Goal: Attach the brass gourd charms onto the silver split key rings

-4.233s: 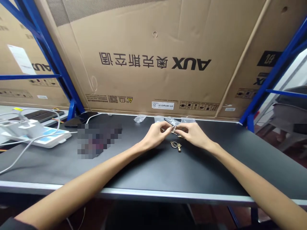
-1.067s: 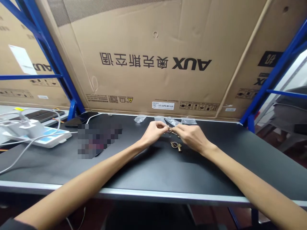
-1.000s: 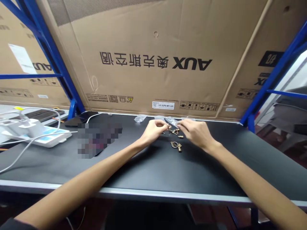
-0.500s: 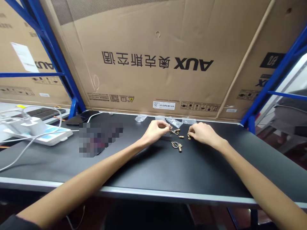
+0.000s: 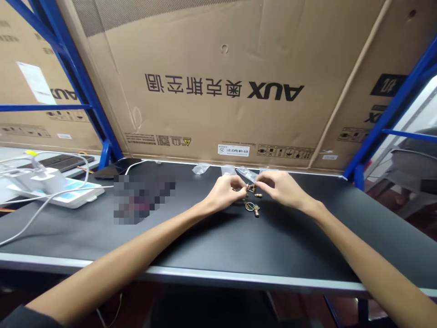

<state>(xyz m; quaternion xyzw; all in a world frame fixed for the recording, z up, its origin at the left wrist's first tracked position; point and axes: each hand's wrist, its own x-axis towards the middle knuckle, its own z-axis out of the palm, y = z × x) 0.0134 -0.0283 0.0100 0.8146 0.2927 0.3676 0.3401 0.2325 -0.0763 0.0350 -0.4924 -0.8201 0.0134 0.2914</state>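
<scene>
My left hand (image 5: pixel 229 189) is closed in a pinch on a small metal keychain, mostly hidden by the fingertips. Just to its right, my right hand (image 5: pixel 278 186) pinches a small brass piece (image 5: pixel 254 187), bringing it up against what the left fingers hold. The exact join between the two cannot be made out. Below the fingertips lies a small rounded brass piece (image 5: pixel 258 196) on the black tabletop. Nearer to me rests a silver split ring (image 5: pixel 250 207) with a brass cylinder (image 5: pixel 257 212) beside it, seemingly attached.
Clear plastic bags (image 5: pixel 247 173) lie along the table's back edge. Behind them stands a large cardboard box (image 5: pixel 205 118). At left are a white power strip (image 5: pixel 64 193) with cables and a blurred-out object (image 5: pixel 143 200). Blue shelf posts (image 5: pixel 362 150) flank the table (image 5: pixel 211 246).
My right hand has moved left with its brass piece and now meets my left fingertips. My left hand has shifted slightly right and down. The split ring on the table has stayed put.
</scene>
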